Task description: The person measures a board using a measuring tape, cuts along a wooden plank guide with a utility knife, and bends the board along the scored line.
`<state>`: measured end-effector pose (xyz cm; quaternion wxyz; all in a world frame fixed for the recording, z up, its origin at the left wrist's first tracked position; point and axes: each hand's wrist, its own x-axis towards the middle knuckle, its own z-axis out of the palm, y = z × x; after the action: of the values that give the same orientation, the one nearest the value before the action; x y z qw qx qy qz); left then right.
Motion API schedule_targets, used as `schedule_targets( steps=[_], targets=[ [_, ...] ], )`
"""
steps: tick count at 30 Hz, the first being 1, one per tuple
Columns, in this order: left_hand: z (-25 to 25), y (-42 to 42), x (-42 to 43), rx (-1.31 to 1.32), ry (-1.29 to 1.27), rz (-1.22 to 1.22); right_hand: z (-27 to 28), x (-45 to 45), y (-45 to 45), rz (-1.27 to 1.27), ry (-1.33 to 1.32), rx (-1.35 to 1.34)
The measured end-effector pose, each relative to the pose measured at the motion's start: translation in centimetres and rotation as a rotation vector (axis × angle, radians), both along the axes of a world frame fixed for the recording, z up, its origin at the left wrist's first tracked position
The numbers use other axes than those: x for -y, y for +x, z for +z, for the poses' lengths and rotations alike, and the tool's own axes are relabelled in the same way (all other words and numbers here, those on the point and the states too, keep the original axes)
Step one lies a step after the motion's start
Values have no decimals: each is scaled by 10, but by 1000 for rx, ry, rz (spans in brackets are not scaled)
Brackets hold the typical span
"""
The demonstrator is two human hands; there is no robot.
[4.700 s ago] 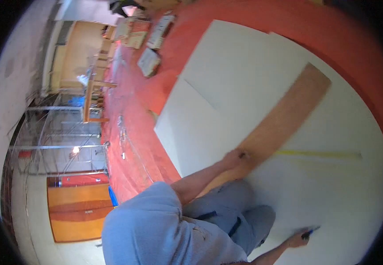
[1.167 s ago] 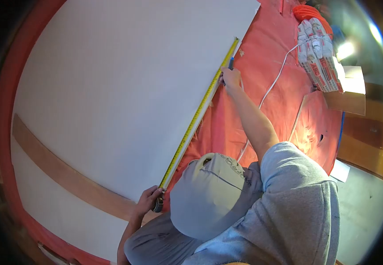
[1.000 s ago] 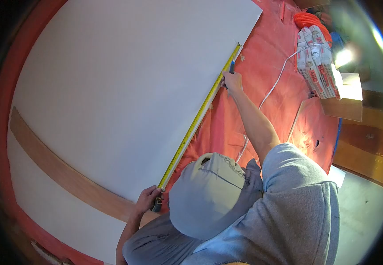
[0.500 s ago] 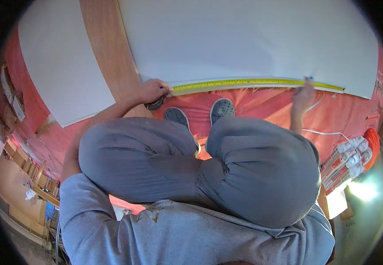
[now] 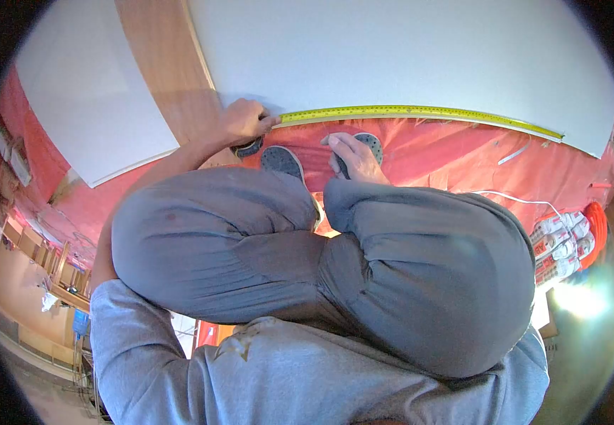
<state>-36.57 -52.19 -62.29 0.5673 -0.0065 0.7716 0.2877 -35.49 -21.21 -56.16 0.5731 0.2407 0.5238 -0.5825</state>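
My left hand [image 5: 246, 120] is closed around a tape measure [image 5: 249, 149], whose dark case shows below the fingers. From there the yellow tape blade [image 5: 399, 111] runs right along the near edge of a large white panel [image 5: 406, 57], its tip close to the panel's right corner. My right hand [image 5: 356, 157] is over my right shoe, away from the blade, its fingers curled. Whatever may be in those fingers is hidden or too small to name.
Left of the large panel lie a brown wood board [image 5: 169, 64] and another white panel [image 5: 87, 92]. Red sheeting [image 5: 448, 152] covers the floor. A thin white cable [image 5: 516, 197] and several red-and-white packages [image 5: 562, 244] lie on the right. My knees are bent in front of me.
My right hand has moved left from the blade's far end, where a small blue tip showed at its fingers, to above my right shoe. My left hand keeps its hold on the tape measure.
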Motion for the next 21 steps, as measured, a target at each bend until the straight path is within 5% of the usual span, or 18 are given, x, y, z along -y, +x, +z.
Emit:
schedule_targets(
  steps=[8,10,15,21],
  targets=[
    [-2,-1,5,-50,35,-41,-15,15,7,-116,10,151],
    [0,-2,6,68,149,209,-19,17,6,-142,31,145],
    [0,-7,6,65,124,207,-13,16,6,-275,106,126],
    [0,-6,4,56,143,227,-12,-1,9,30,379,-149]
  ],
)
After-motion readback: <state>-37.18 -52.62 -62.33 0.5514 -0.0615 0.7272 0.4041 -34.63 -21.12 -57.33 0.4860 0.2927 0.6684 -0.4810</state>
